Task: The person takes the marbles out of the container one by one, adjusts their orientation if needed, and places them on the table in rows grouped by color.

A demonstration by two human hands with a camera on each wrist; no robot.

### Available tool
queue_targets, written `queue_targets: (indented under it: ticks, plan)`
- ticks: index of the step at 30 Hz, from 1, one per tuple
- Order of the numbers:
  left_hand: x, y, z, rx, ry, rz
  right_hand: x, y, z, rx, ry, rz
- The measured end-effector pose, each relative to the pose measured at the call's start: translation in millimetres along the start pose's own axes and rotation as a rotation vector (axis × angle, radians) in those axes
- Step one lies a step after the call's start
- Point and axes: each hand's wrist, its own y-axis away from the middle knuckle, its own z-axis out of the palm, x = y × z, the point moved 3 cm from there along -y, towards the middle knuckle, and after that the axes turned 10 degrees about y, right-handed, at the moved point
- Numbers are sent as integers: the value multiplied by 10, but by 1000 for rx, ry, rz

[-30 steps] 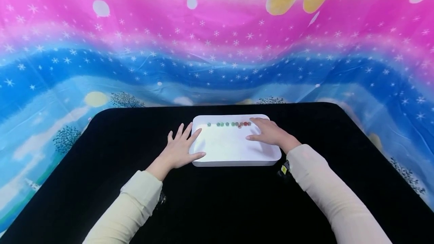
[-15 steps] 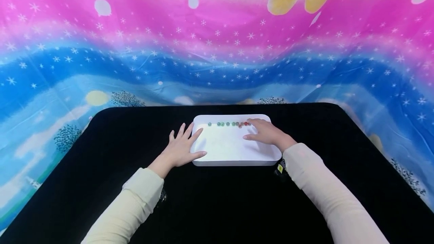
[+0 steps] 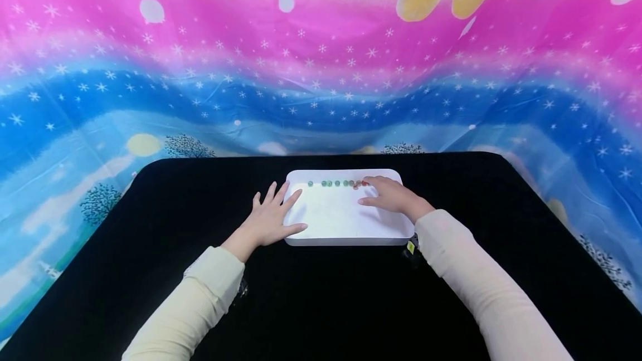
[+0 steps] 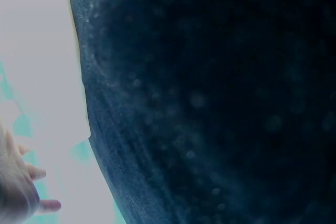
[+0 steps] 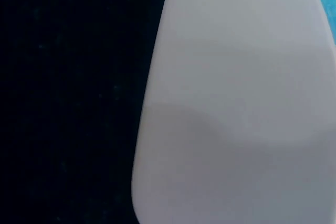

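A shallow white tray (image 3: pixel 333 219) lies on the black-covered table in the head view. Along its far side several small round pieces like glass marbles form a row: green ones (image 3: pixel 329 184) to the left, reddish ones (image 3: pixel 356 185) to the right. My left hand (image 3: pixel 268 220) is at the tray's left edge with its fingers spread, holding nothing. Over the tray's right part is my right hand (image 3: pixel 393 194), thumb apart from the fingers. Its fingertips are at the reddish end of the row and cover part of it; whether they touch is unclear.
The black table cover (image 3: pixel 321 299) surrounds the tray. A patterned pink and blue cloth (image 3: pixel 321 71) hangs behind the table. The right wrist view shows mostly the tray's pale outer side (image 5: pixel 236 93), without the hand.
My right hand has slid slightly left over the reddish end of the row, covering more of it. My left hand keeps its place at the tray's left edge.
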Motion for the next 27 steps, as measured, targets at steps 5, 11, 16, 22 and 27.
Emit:
queue_targets:
  ticks: [5,11,16,22,27]
  plan:
    - [5,-8,5,-2,10,4,-22,-8,-13,-8,-10,-21]
    - [14,-11,-6,-12,6,12,-20,-49,1,-12,-16,-29]
    - [7,-22,1,-16,2,15,0,-80,18,-7,-37,-29]
    - [3,-33,10,-20,-1,21,16,-101,23,-3,-54,-21]
    - [5,-42,14,-26,0,23,10,-114,29,4,-72,-29]
